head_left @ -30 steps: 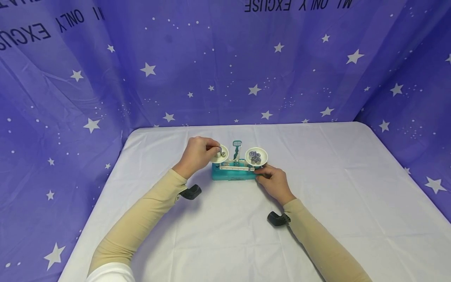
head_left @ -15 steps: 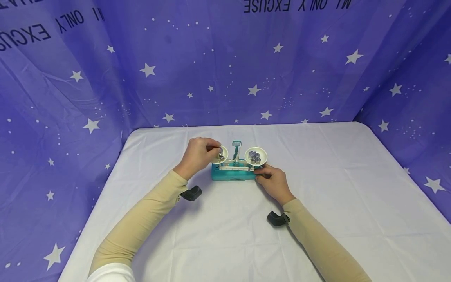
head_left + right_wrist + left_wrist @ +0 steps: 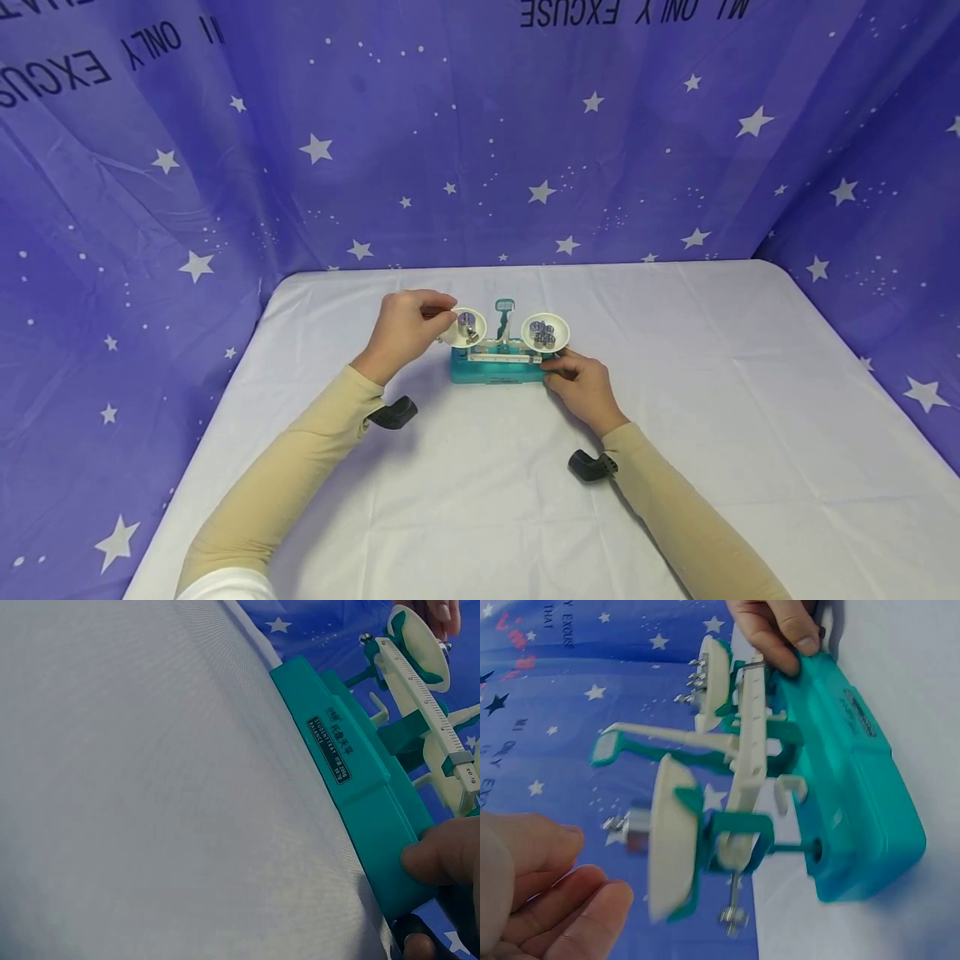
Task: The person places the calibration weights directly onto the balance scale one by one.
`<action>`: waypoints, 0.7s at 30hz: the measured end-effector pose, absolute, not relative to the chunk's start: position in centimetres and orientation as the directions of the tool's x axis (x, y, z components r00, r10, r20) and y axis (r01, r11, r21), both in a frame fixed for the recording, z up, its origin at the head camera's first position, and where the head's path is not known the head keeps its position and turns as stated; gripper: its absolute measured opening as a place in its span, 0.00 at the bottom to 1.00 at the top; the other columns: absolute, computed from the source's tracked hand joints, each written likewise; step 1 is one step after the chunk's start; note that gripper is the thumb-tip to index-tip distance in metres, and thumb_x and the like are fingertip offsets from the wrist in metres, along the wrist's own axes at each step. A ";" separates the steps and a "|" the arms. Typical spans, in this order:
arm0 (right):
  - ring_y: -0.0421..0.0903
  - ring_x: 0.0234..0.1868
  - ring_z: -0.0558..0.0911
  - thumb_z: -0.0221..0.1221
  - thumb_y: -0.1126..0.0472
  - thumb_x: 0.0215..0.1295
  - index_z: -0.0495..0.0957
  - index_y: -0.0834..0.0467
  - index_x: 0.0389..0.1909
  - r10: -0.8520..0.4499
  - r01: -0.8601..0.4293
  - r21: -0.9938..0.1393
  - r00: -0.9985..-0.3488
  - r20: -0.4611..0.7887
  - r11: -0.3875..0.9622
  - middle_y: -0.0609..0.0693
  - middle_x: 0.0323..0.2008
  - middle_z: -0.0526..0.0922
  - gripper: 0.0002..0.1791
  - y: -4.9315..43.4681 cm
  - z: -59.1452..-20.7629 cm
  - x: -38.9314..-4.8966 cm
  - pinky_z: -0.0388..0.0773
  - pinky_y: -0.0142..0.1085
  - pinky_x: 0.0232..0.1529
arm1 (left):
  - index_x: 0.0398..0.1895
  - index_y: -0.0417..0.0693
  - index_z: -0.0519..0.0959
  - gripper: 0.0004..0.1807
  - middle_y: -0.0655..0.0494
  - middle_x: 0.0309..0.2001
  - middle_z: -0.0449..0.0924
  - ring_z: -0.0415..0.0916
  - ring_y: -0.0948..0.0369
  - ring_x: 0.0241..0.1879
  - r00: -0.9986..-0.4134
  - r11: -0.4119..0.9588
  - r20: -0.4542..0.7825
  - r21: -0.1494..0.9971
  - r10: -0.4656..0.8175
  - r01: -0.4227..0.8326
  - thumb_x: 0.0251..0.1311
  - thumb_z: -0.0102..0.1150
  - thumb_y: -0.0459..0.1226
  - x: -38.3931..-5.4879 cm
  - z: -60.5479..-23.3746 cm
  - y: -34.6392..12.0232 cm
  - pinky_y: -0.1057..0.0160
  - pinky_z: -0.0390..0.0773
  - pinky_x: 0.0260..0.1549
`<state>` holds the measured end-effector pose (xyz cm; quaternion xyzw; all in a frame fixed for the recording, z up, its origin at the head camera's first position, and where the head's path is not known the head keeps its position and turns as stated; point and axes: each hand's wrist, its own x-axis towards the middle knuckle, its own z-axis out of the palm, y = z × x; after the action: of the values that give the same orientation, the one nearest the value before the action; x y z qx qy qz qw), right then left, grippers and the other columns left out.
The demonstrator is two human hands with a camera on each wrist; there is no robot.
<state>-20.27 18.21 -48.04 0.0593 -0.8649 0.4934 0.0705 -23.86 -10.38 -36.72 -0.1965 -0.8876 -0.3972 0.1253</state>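
Observation:
A small balance scale with a teal base [image 3: 497, 372] and two white pans stands on the table. My left hand [image 3: 405, 329] is beside the left pan [image 3: 481, 331], thumb and fingers loosely bent; the left wrist view shows nothing between them and a gap to the pan. Metal weights [image 3: 467, 320] lie in that pan. Several small metal pieces [image 3: 542, 335] are heaped in the right pan [image 3: 562, 332]. My right hand [image 3: 585, 387] grips the right end of the base, its thumb [image 3: 435, 855] on the teal plastic. A graduated beam [image 3: 424, 690] with a sliding rider [image 3: 455, 761] runs along the front.
A white cloth [image 3: 480, 500] covers the table under the scale. Purple curtains [image 3: 450, 133] with white stars stand behind and at both sides. Black curved mounts [image 3: 393, 412] project from both wrists. Behind the beam rises a teal dial plate [image 3: 505, 306].
My left hand has drawn back to the left from over the left pan, uncovering the weights in it. The right hand stays on the base.

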 end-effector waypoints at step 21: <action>0.62 0.68 0.77 0.65 0.71 0.58 0.89 0.64 0.40 -0.040 -0.172 -0.841 -0.983 0.177 0.514 0.65 0.62 0.80 0.10 18.1 -48.1 -20.3 0.78 0.53 0.65 | 0.41 0.36 0.89 0.09 0.43 0.38 0.91 0.89 0.49 0.38 -0.967 0.649 0.251 0.730 0.039 0.215 0.60 0.67 0.31 -18.4 -41.7 -19.7 0.79 0.78 0.34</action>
<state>-20.29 18.09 -48.11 0.0610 -0.8673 0.4893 0.0675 -18.36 -19.75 -41.66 -0.0705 -0.9017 -0.4129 0.1069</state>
